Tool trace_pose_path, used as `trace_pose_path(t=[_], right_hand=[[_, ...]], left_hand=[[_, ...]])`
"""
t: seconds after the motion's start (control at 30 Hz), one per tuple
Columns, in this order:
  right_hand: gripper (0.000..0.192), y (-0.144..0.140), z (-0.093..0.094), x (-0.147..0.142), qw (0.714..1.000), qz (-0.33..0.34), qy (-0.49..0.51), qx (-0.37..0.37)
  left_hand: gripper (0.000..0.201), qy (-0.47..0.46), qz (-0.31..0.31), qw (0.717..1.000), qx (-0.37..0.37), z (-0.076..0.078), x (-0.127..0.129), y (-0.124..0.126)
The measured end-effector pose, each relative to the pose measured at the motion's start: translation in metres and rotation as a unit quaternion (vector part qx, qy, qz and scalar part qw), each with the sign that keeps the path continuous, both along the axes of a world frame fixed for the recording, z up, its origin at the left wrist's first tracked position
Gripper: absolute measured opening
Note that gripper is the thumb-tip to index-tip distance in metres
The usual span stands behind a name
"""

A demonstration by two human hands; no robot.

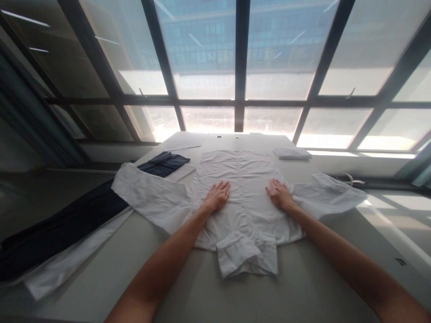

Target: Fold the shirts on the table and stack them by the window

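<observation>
Under both flat hands [218,195], white shirt [247,179]

The shirt [244,197] lies spread flat at the middle of the table [202,291], collar end toward the near edge, one sleeve out to each side. Both hands rest on it — left hand [218,195] left of centre, right hand [279,194] right of centre, well apart. Left of the shirt, a long garment [60,233] stretches along the table's left edge. Behind, at the far right corner — a folded cloth [291,154]. Windows [235,67] stand beyond the table's far end.
</observation>
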State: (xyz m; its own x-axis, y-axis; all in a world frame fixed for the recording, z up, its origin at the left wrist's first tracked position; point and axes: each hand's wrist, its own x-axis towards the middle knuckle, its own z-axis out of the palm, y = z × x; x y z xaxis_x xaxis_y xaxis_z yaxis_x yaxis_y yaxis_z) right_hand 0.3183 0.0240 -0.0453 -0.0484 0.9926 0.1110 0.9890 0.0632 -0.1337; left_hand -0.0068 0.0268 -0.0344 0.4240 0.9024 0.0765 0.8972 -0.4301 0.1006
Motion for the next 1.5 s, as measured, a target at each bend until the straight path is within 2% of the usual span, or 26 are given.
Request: trace_pose_path(t=[0.2,0.37,0.7,0.83,0.93,1.03,1.13,1.2,1.3,1.5], right_hand=[[0.068,0.005,-0.010,0.010,1.000,-0.011,-0.012,0.007],[0.066,0.003,-0.008,0.007,1.000,-0.008,-0.024,0.004],[0.067,-0.038,-0.011,0.008,1.000,0.023,-0.014,-0.016],[0.066,-0.044,-0.007,0.004,1.000,0.021,-0.013,-0.016],[0.065,-0.044,-0.004,0.002,1.000,0.019,-0.006,-0.017],[0.066,-0.045,-0.004,0.001,1.000,0.018,-0.005,-0.013],[0.066,-0.046,-0.006,0.002,1.000,0.021,-0.010,-0.008],[0.067,-0.047,-0.007,0.003,1.000,0.022,-0.006,-0.005],[0.068,-0.047,-0.008,0.004,1.000,0.022,0.006,-0.005],[0.070,-0.048,-0.004,0.004,1.000,0.017,0.000,-0.019]], left_hand=[[0.057,-0.005,0.006,1.000,-0.006,0.000,0.001,0.000],[0.058,0.004,0.006,1.000,-0.005,0.004,0.003,-0.004],[0.058,0.020,0.002,1.000,0.008,0.003,0.000,-0.048],[0.058,0.034,0.016,0.999,-0.011,0.007,-0.001,-0.054],[0.060,0.033,0.027,0.998,-0.049,0.014,0.010,-0.050],[0.063,0.011,0.029,0.997,-0.073,0.020,0.035,-0.043],[0.063,-0.005,0.018,0.999,-0.046,0.018,0.059,-0.034],[0.064,-0.002,0.013,0.999,-0.033,0.014,0.064,-0.025],[0.066,0.006,0.038,0.999,-0.027,0.011,0.044,-0.007],[0.064,0.031,0.184,0.982,-0.012,0.014,-0.038,0.029]])
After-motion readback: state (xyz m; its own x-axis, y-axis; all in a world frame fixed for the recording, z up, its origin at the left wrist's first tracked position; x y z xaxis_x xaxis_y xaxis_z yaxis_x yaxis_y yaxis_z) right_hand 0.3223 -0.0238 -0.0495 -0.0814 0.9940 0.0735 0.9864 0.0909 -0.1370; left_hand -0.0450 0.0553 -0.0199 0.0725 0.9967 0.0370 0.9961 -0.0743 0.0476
